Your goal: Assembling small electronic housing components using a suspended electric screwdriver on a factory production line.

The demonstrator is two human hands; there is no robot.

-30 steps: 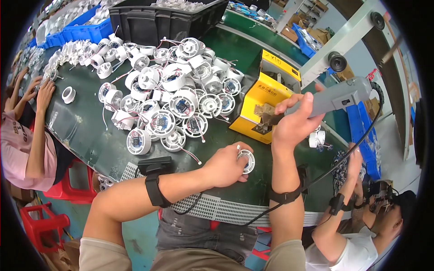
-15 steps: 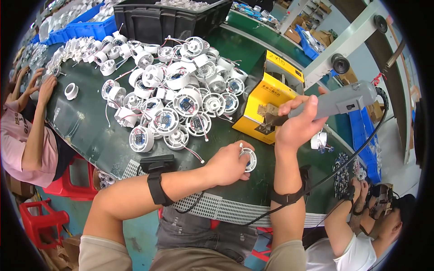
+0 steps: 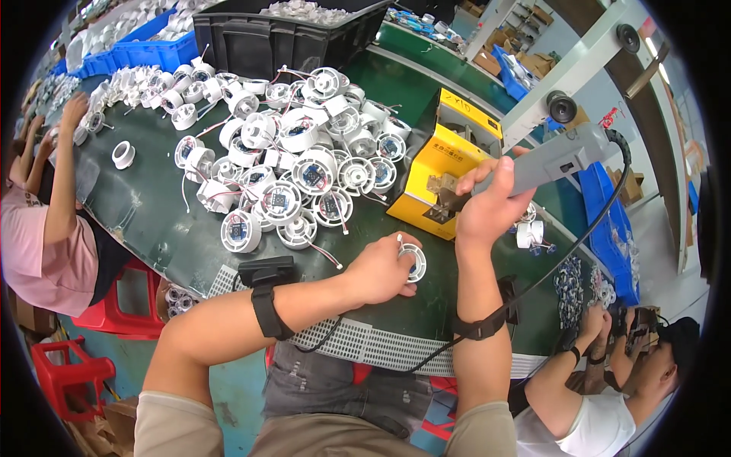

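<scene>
My left hand [image 3: 384,270] rests on the green table and holds a small round white lamp housing [image 3: 413,263] flat against it. My right hand [image 3: 487,204] grips a grey electric screwdriver [image 3: 560,158] with a black cable; its tip points down and left at the opening of a yellow box-shaped machine [image 3: 445,164]. The screwdriver stands above and to the right of the housing, apart from it. Both wrists wear black bands.
A heap of several round white housings with wires [image 3: 297,164] lies on the table beyond my left hand. Behind it stand a black crate [image 3: 282,38] and blue bins [image 3: 129,49]. A person in pink [image 3: 46,228] sits at left, another in white [image 3: 601,404] at lower right.
My right hand has carried the screwdriver slightly up and its tip closer to the yellow machine. My left hand stays on the housing.
</scene>
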